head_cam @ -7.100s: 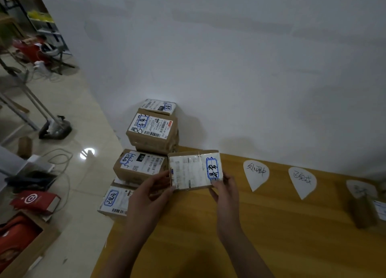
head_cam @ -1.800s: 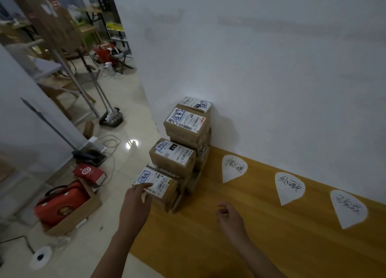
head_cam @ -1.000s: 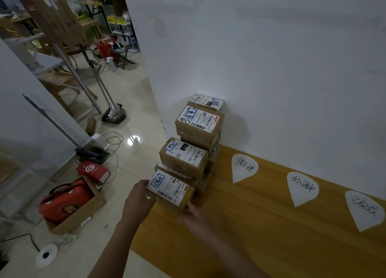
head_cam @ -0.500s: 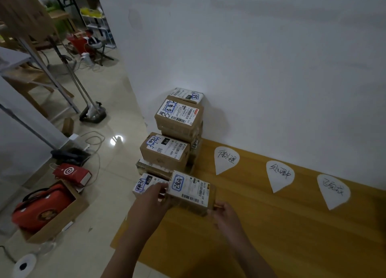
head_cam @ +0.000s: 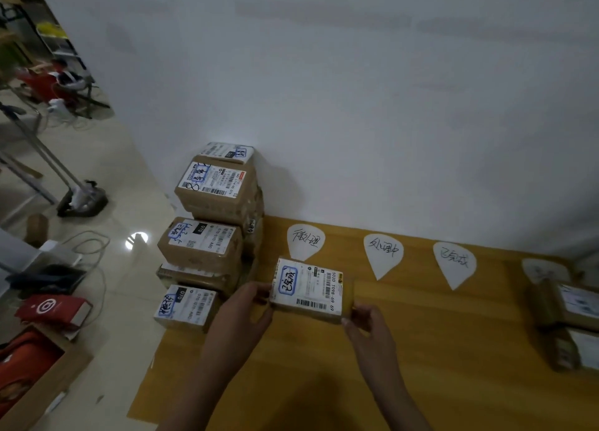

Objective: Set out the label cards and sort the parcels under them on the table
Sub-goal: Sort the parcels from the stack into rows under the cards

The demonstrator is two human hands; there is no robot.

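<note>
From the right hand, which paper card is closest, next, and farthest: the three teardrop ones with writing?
Head view, from the right hand:
1. Middle card, straight beyond it.
2. Left card, behind the held parcel; nearly tied with the first.
3. Right card, off right.

White wall (head_cam: 356, 90) as landmark. Off its left end, glossy tiled floor (head_cam: 129, 349) with a round light glare. On the floor left of the wall: dark stand base (head_cam: 82, 199) with slanted pole, looped cables (head_cam: 87, 246), red book (head_cam: 53, 309), open cardboard box (head_cam: 48, 388) holding something red. Distant clutter too blurred to identify.
</note>
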